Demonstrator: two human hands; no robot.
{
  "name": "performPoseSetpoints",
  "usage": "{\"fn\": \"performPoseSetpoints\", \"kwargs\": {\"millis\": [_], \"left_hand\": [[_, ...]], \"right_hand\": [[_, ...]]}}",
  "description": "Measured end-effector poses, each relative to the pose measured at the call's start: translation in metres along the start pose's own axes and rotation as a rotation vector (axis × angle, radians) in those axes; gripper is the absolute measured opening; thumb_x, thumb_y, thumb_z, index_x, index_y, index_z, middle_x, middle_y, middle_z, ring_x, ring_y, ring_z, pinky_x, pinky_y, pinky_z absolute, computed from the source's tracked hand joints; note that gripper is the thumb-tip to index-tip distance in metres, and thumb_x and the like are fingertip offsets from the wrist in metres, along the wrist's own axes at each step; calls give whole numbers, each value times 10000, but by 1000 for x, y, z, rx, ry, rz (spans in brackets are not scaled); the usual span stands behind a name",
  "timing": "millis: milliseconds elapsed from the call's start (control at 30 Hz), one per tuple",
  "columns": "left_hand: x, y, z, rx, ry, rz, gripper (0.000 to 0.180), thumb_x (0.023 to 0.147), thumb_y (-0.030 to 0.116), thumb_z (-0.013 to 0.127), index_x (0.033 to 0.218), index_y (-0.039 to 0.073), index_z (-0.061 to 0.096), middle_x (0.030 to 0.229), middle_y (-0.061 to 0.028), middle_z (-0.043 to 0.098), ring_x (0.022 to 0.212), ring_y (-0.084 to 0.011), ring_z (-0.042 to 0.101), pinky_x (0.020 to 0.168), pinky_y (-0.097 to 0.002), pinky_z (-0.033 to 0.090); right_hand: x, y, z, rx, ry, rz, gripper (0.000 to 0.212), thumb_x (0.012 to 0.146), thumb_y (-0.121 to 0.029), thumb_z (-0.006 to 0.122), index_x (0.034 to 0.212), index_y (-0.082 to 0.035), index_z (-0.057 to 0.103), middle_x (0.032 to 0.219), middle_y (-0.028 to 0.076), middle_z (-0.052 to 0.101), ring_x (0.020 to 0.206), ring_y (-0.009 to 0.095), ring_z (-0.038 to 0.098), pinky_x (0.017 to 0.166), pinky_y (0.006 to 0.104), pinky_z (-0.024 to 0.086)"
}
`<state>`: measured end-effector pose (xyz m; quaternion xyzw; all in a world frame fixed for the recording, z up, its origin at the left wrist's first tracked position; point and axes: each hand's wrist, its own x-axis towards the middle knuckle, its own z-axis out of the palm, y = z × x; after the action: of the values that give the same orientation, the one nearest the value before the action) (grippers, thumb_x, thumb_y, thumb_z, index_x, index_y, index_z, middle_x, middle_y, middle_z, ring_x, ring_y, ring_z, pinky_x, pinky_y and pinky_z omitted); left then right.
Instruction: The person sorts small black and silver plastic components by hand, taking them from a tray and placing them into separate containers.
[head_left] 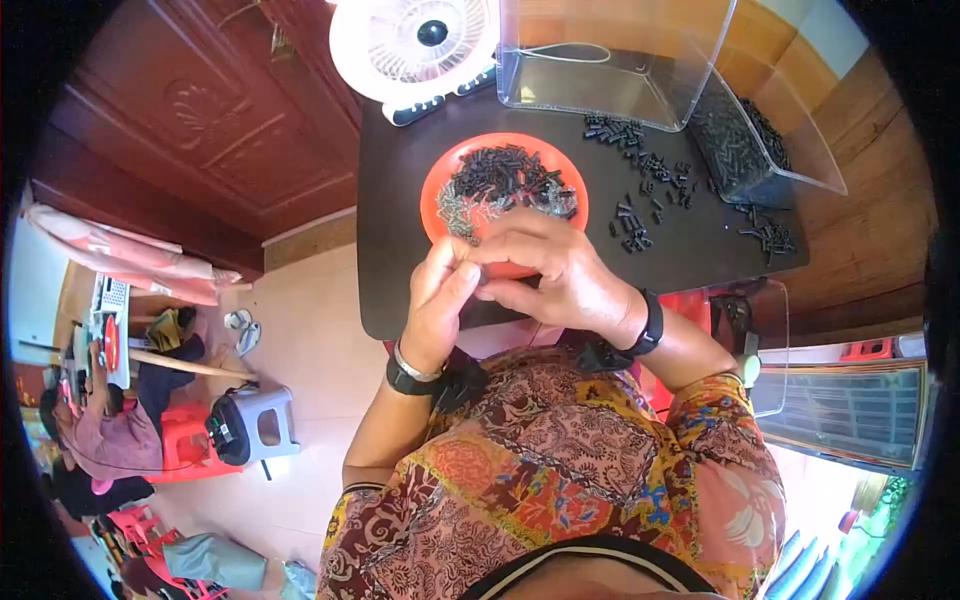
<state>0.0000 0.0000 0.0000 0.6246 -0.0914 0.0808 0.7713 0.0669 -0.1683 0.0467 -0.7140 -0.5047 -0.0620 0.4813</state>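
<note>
My left hand (436,300) and my right hand (548,268) meet over the near edge of a round orange-red plate (433,195). Thumbs and fingers on both are pinched together; whatever lies between them is too small and covered to name. On the plate lies a heap of short black tube-like pieces (500,172). Small clear and silvery pieces (455,212) are spread in front of that heap, partly hidden by my right hand. More black pieces (650,170) lie loose on the dark tabletop (395,220), right of the plate.
A white fan (385,75) stands at the table's back left. Behind the plate sits a large clear plastic box (585,95); another clear bin (728,165) at the right holds many black pieces. To my far left, another person (110,435) sits near a red stool (185,440) and grey stool (275,420).
</note>
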Motion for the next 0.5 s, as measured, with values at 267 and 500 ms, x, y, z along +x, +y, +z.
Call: {"fn": "performPoseSetpoints", "kwargs": {"millis": [267, 500], "left_hand": [[-7, 1, 11, -184, 91, -35, 292, 902, 276, 560, 1001, 3, 527, 876, -36, 548, 808, -113, 519, 733, -252, 404], [-5, -1, -11, -259, 158, -15, 244, 905, 272, 541, 895, 32, 501, 758, -33, 521, 688, -142, 529, 663, -249, 400]], "right_hand": [[5, 1, 9, -95, 100, -73, 276, 649, -40, 747, 894, -85, 630, 833, 63, 598, 785, 264, 608, 703, 364, 501], [36, 43, -36, -377, -48, 36, 104, 744, -96, 689, 810, -28, 646, 797, 94, 636, 772, 284, 610, 710, 364, 496]]}}
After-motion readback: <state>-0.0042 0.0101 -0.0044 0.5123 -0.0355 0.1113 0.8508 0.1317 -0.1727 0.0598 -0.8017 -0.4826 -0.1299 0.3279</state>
